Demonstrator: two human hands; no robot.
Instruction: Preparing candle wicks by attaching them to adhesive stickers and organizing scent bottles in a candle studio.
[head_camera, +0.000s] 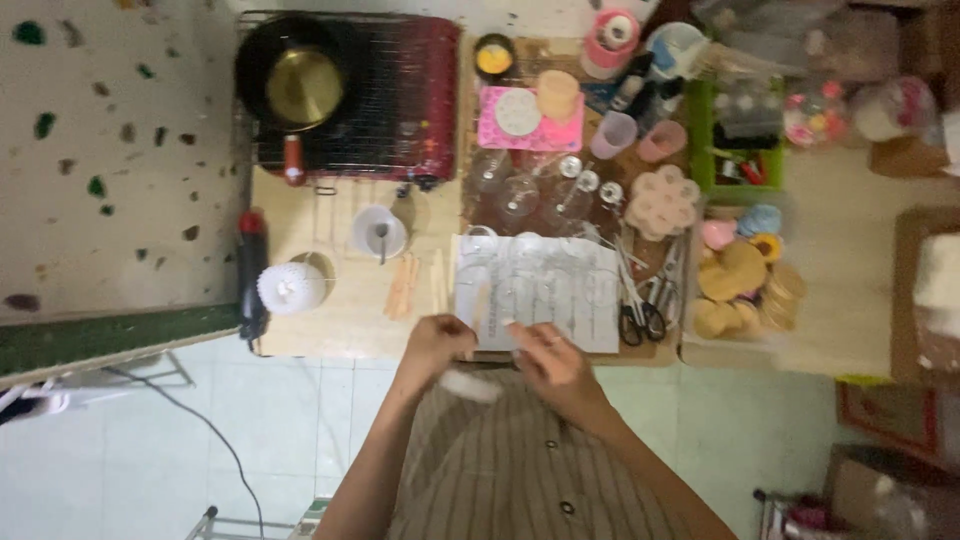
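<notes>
so we take the white sheet (540, 292) on the bench (330, 320) as our landmark. both hands meet at its near edge: our left hand (437, 343) sits at the sheet's near left corner, our right hand (552, 362) just right of it, and between them, just below the edge, lies a small pale blurred thing (470, 385) that we cannot make out. the fingers of both hands look curled toward it, but the blur keeps us from saying whether they pinch it or only touch it.

on the sheet stand several clear glass jars (520, 285) in rows; whether they hold anything we cannot tell, so how far the work has come stays unclear. left of the sheet lie pale wooden sticks (405, 285), and farther left a white cup (379, 232) with a spoon. right of the sheet rest black-handled scissors (640, 318). beyond the sheet, well apart, a dark pot (300, 85) sits on a red stove (400, 95), with a pink mould (530, 118) beside it.
</notes>
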